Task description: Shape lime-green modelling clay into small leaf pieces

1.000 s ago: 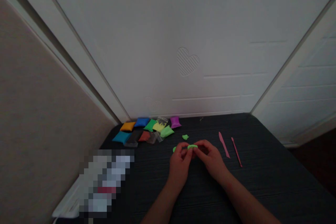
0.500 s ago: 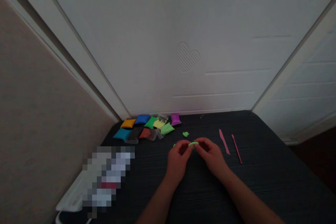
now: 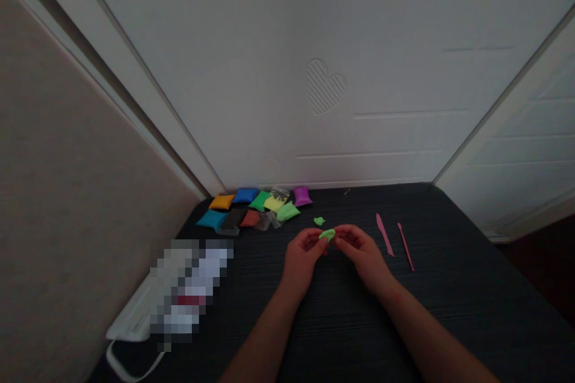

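Between the fingertips of my left hand [image 3: 303, 257] and my right hand [image 3: 362, 251] is a small flattened piece of light green modelling clay [image 3: 327, 235]. My left thumb presses on its near face, and the right thumb and fingers pinch its right side. Both hands are closed around the piece, a little above the dark table. Just beyond them lies a smaller green clay lump [image 3: 319, 221] with pointed ends. To the right of my right hand rest a pink plastic clay knife [image 3: 384, 235] and a thin pink modelling stick [image 3: 406, 246].
Several clay packets lie at the back left, among them orange [image 3: 221, 201], blue [image 3: 245, 195], teal [image 3: 212, 218], purple [image 3: 302, 195] and light green [image 3: 288, 211]. A partly pixelated white item with a strap [image 3: 130, 326] is at the left edge. A white panel [image 3: 269, 72] rises behind the black table [image 3: 449, 299].
The clay piece has turned between my fingers, so more of its flat face shows. My thumbs have shifted on it. The whole view has tilted slightly downward.
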Action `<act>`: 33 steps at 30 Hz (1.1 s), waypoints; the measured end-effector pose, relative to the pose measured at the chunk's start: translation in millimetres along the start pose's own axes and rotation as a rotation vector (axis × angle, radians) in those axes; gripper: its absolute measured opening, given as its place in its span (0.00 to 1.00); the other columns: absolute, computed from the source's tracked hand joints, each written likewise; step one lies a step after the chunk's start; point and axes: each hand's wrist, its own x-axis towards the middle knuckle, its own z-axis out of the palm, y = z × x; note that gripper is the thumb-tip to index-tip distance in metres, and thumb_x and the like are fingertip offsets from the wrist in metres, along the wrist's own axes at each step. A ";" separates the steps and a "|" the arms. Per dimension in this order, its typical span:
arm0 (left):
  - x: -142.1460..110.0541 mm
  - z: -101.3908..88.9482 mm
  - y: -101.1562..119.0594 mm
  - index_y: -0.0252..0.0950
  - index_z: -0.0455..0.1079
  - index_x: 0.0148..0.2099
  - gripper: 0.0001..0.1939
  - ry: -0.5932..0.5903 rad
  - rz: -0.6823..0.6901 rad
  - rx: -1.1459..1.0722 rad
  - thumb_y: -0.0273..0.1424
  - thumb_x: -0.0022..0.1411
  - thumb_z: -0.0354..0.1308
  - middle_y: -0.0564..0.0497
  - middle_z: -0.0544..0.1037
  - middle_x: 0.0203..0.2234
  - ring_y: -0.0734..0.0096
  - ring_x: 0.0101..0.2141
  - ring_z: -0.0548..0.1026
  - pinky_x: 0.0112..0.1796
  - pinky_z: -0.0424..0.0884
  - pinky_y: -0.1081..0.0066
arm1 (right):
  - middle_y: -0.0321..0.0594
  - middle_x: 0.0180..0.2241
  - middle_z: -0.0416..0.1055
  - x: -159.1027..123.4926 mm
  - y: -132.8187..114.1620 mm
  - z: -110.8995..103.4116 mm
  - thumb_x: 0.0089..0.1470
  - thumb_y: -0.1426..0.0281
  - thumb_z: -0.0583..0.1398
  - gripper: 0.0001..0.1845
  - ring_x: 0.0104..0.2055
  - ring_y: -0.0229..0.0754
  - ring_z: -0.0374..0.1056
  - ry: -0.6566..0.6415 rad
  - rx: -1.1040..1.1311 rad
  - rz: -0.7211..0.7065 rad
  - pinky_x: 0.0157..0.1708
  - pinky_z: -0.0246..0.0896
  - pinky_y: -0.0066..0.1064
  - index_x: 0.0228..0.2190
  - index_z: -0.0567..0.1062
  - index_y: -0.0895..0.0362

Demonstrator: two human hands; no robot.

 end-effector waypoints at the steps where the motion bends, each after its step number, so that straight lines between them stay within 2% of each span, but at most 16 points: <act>1: 0.0 -0.7 0.1 0.33 0.67 0.36 0.10 0.016 0.024 0.013 0.31 0.50 0.59 0.51 0.74 0.28 0.73 0.28 0.71 0.32 0.66 0.73 | 0.38 0.34 0.71 -0.6 -0.4 0.3 0.46 0.69 0.59 0.10 0.38 0.40 0.67 -0.007 -0.020 -0.014 0.41 0.61 0.34 0.35 0.70 0.55; 5: -0.9 -1.9 0.7 0.34 0.68 0.35 0.07 0.005 0.111 0.089 0.30 0.51 0.58 0.53 0.73 0.28 0.73 0.31 0.70 0.34 0.65 0.74 | 0.38 0.33 0.71 -4.1 -3.3 2.4 0.47 0.68 0.59 0.11 0.36 0.40 0.67 0.016 -0.251 -0.108 0.38 0.61 0.34 0.36 0.70 0.54; 8: -2.2 -1.3 1.3 0.34 0.68 0.35 0.07 -0.015 0.118 0.105 0.30 0.51 0.57 0.53 0.72 0.27 0.73 0.31 0.70 0.34 0.65 0.74 | 0.38 0.32 0.71 -5.9 -5.6 3.1 0.49 0.67 0.57 0.09 0.35 0.41 0.67 0.030 -0.405 -0.167 0.37 0.61 0.34 0.33 0.72 0.55; 14: -5.5 3.3 2.2 0.34 0.67 0.36 0.09 0.013 0.126 0.124 0.31 0.51 0.57 0.52 0.72 0.27 0.72 0.30 0.70 0.33 0.65 0.73 | 0.39 0.31 0.73 -6.6 -5.5 3.4 0.50 0.65 0.56 0.09 0.35 0.42 0.68 0.050 -0.370 -0.154 0.37 0.61 0.34 0.32 0.73 0.55; 24: -5.2 3.0 1.8 0.34 0.67 0.35 0.07 0.096 0.157 0.120 0.31 0.52 0.56 0.51 0.73 0.28 0.70 0.31 0.71 0.34 0.66 0.72 | 0.40 0.36 0.73 -5.5 1.4 3.7 0.53 0.62 0.52 0.14 0.36 0.42 0.68 0.049 -0.280 -0.100 0.39 0.62 0.35 0.38 0.73 0.54; 30: -4.9 2.2 1.9 0.35 0.67 0.35 0.07 0.096 0.153 0.147 0.31 0.52 0.57 0.52 0.72 0.28 0.71 0.31 0.71 0.34 0.66 0.74 | 0.38 0.30 0.72 -3.6 2.0 3.2 0.47 0.62 0.59 0.11 0.33 0.42 0.68 0.067 -0.274 -0.080 0.35 0.62 0.32 0.32 0.72 0.55; 33: -5.2 3.1 0.7 0.35 0.67 0.34 0.07 0.092 0.156 0.156 0.31 0.51 0.57 0.52 0.73 0.28 0.70 0.32 0.71 0.34 0.66 0.73 | 0.38 0.29 0.72 -4.0 1.1 4.0 0.49 0.63 0.58 0.10 0.32 0.41 0.68 0.079 -0.328 -0.085 0.34 0.61 0.32 0.30 0.72 0.56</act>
